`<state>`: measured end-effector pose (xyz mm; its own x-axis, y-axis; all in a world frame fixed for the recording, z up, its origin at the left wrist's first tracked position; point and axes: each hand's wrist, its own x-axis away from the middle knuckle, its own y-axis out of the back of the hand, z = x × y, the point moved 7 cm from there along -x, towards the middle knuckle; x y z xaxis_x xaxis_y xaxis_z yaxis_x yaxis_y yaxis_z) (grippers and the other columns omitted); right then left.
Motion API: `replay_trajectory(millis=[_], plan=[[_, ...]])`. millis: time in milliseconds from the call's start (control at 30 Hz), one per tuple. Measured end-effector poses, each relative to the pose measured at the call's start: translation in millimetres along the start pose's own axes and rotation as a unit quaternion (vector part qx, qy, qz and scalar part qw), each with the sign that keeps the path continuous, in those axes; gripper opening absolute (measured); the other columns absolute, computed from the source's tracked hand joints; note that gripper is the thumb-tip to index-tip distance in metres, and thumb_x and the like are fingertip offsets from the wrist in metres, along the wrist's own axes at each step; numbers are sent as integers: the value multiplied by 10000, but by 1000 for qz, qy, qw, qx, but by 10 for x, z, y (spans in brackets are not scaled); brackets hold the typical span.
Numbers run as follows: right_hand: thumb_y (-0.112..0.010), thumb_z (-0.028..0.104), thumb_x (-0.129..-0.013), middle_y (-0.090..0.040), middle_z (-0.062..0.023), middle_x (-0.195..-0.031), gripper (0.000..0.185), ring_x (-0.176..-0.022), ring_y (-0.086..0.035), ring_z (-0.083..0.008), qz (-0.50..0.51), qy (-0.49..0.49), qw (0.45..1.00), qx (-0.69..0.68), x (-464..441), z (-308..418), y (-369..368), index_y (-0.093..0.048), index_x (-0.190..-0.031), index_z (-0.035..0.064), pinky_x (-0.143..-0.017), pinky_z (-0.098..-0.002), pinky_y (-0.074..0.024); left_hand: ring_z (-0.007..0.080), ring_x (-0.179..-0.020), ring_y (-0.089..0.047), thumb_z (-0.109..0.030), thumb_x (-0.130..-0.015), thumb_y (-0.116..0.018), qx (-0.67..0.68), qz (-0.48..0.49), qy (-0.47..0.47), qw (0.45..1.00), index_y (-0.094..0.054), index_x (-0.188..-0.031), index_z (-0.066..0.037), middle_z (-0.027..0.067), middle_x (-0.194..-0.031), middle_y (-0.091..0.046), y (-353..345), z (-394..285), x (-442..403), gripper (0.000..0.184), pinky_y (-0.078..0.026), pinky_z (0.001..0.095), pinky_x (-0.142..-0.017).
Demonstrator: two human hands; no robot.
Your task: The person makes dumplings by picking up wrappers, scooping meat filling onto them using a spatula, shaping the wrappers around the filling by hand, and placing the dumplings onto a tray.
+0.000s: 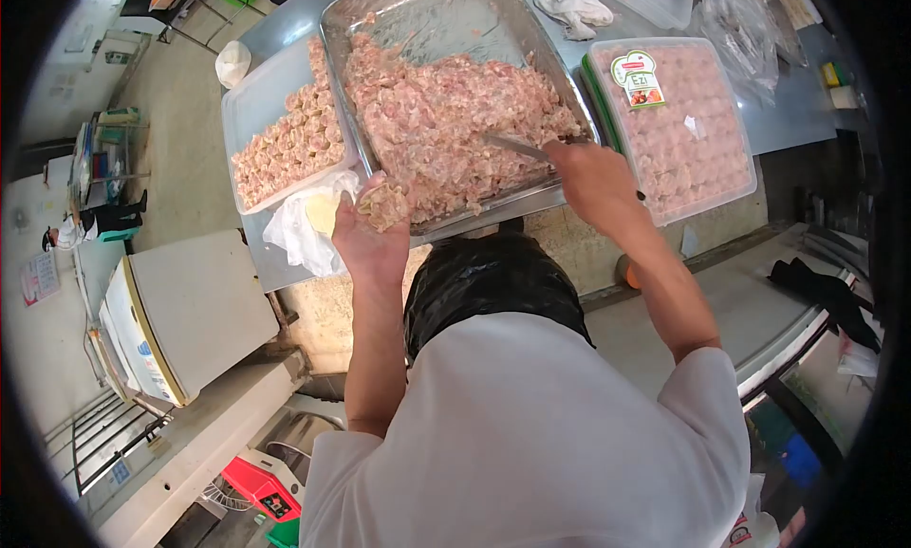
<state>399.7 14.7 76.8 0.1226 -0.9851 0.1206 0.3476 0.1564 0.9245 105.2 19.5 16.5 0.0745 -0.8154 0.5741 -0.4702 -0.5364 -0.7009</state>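
Observation:
Raw minced meat fills much of a large metal tray in front of me. My right hand is closed round the handle of a flat metal spreading knife, its blade over the meat. Cupped at the tray's near left corner, my left hand holds a meat dumpling, its wrapper mostly hidden under the filling. Beside that hand, a stack of pale yellow wrappers lies in white plastic. Rows of shaped dumplings sit in a clear plastic container to the left.
On the right stands a lidded container of dumplings with a label. A white cloth, a clear lid and plastic bags lie behind. A knotted white bag sits at the table's far left edge.

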Motion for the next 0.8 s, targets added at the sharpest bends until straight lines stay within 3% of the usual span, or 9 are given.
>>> replay_trajectory(millis=[167, 333, 433, 533, 567, 633, 733, 800], plan=[[-569, 13, -831, -675, -225, -768, 173, -789, -686, -420, 33, 31, 999, 9, -24, 104, -52, -670, -967, 48, -676, -533, -523, 400, -1202, -535, -310, -1065, -371, -28, -13, 1, 1000, -499, -1283, 97, 211, -1194, -583, 16, 31, 95, 480, -369, 621, -1144], [-600, 21, -813, -697, -224, -820, 181, -819, -702, -420, 43, -20, 999, 23, 25, 58, -106, -687, -970, 35, -717, -530, -549, 384, -1169, -570, -332, -1062, -391, -71, 70, 12, 995, -563, -1241, 12, 174, -1209, -616, 124, -99, -5, 425, -441, 601, -1067], [-558, 42, -918, -638, -233, -717, 118, -720, -656, -405, -25, 26, 999, -23, 138, 177, -95, -666, -963, 38, -669, -504, -505, 383, -1119, -595, -319, -1057, -410, -50, 77, 28, 995, -558, -1241, 6, 165, -1176, -628, 166, -176, -54, 402, -449, 599, -1061], [-586, 80, -955, -619, -177, -691, 126, -643, -611, -331, 11, 45, 974, -221, 139, 103, -230, -685, -1020, 38, -628, -433, -494, 366, -1098, -607, -313, -1050, -428, -21, 39, 55, 997, -573, -1225, 7, 151, -1149, -637, 43, -204, -7, 393, -453, 594, -1059], [-588, 82, -960, -614, -155, -696, 143, -642, -596, -308, 72, -15, 954, -291, 158, 74, -268, -687, -1054, 37, -619, -409, -484, 359, -1097, -609, -313, -1048, -435, -9, 23, 64, 998, -580, -1219, 8, 146, -1142, -639, 16, -210, -1, 391, -454, 592, -1058], [-593, 85, -970, -604, -112, -705, 187, -639, -566, -262, 198, -131, 877, -418, 263, 233, -278, -691, -1123, 36, -602, -361, -463, 344, -1127, -601, -311, -1047, -434, -32, 79, 64, 994, -585, -1225, 15, 150, -1181, -633, 47, -228, -102, 401, -450, 582, -1063], [-638, 86, -942, -661, -155, -844, 252, -755, -651, -334, 172, -95, 848, -493, 330, 661, -353, -691, -1183, 30, -633, -410, -496, 328, -1158, -591, -306, -1046, -431, -44, 111, 67, 991, -587, -1241, 14, 156, -1214, -626, -44, -251, -111, 407, -451, 555, -1066], [-648, 61, -927, -659, -150, -865, 288, -752, -652, -336, 1, 55, 918, -393, 235, 1037, -271, -683, -1212, 38, -637, -410, -505, 310, -1144, -592, -292, -1053, -410, -51, 120, 96, 987, -589, -1204, 9, 152, -1207, -626, -215, -227, -36, 381, -472, 504, -1032]])
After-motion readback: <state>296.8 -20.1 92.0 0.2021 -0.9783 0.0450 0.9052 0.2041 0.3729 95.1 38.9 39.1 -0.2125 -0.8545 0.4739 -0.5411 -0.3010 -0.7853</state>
